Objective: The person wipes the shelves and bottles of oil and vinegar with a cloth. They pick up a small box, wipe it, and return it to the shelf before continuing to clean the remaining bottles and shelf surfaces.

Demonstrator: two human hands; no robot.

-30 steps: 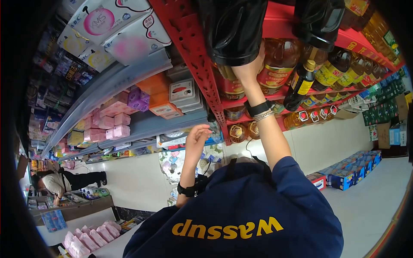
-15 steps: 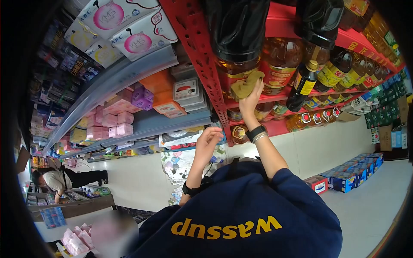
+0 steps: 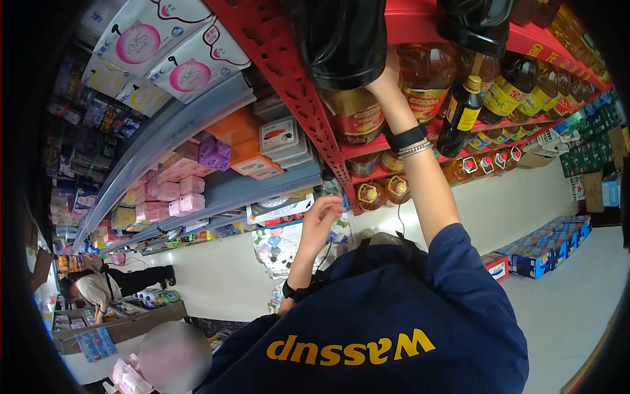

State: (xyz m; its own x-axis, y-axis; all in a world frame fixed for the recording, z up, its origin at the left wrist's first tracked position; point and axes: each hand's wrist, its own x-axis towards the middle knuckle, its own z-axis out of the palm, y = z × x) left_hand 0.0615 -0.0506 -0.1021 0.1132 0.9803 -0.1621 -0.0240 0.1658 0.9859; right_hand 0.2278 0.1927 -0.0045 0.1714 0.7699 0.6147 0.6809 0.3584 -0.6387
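Evidently at full stretch, reaching with the right hand (image 3: pixel 387 79) into the red shelf (image 3: pixel 410 23), past the lower end of a large black bottle (image 3: pixel 346 46). Impossible to say whether gripping, pressing or merely touching there — with fingertips hidden behind the black bottle. Just left of that hand and lower in view, partly covered too, see an amber oil bottle (image 3: pixel 357 125) with a red-and-gold label; just to the right, a second oil bottle (image 3: pixel 428 65); farther right, a slim dark bottle (image 3: pixel 462 118) with a yellow cap.

Holding nothing visible in the left hand (image 3: pixel 320 223), fingers half curled and relaxed, well apart from the right one. Up and to the left of it, note white boxes (image 3: pixel 281 134) stacked on the grey shelf (image 3: pixel 262 190).

Judged to be mid-reach, at work among the oil bottles with one hand only. Calls, from here, for a steady wrist and a careful path through the narrow gap — clear of the black bottle, without nudging either oil bottle beside the hand.
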